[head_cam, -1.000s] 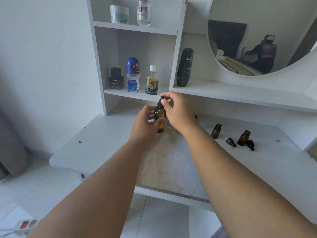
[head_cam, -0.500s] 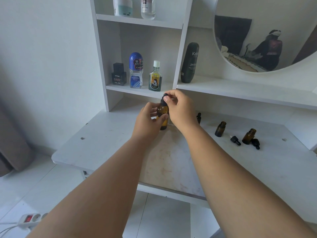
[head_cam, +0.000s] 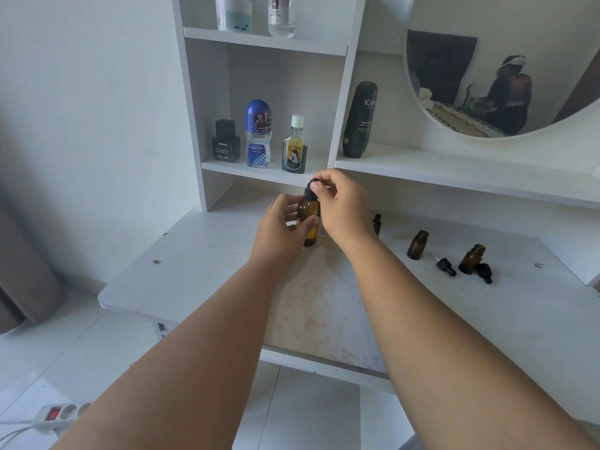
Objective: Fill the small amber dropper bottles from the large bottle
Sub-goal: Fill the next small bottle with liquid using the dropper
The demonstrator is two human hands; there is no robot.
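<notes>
Head view of a white bench (head_cam: 201, 254) with shelving behind. The large amber bottle (head_cam: 308, 222) stands upright on the bench, towards the back and left of centre, just in front of the lower shelf (head_cam: 259, 172). The left hand (head_cam: 282, 228) wraps the bottle's body from the left, its thumb across the front of the glass – a closed grip on the bottle. The right hand (head_cam: 344, 206) comes in from the right and above, and its grip is a pinch of thumb and forefinger on the black dropper cap (head_cam: 312, 189) at the bottle's neck. Whether the cap is seated or loosened cannot be told.

To the right on the bench, well apart from the hands, stand two small amber dropper bottles, both upright and uncapped: one nearer the centre (head_cam: 417, 245), one farther right (head_cam: 470, 259). A black dropper top (head_cam: 446, 267) lies on its side between them, and a second dropper top (head_cam: 484, 273) lies just beside the right-hand bottle's base. A third small capped bottle (head_cam: 376, 222) shows partly behind the right wrist.

On the lower shelf stand a black square bottle marked GREY (head_cam: 226, 141), a blue-capped roll-on (head_cam: 258, 133) and a green bottle with a white cap (head_cam: 294, 146). A tall dark bottle (head_cam: 360, 120) stands on the ledge to the right, below a round mirror (head_cam: 487, 76). A power strip (head_cam: 55, 414) lies on the floor at lower left.
</notes>
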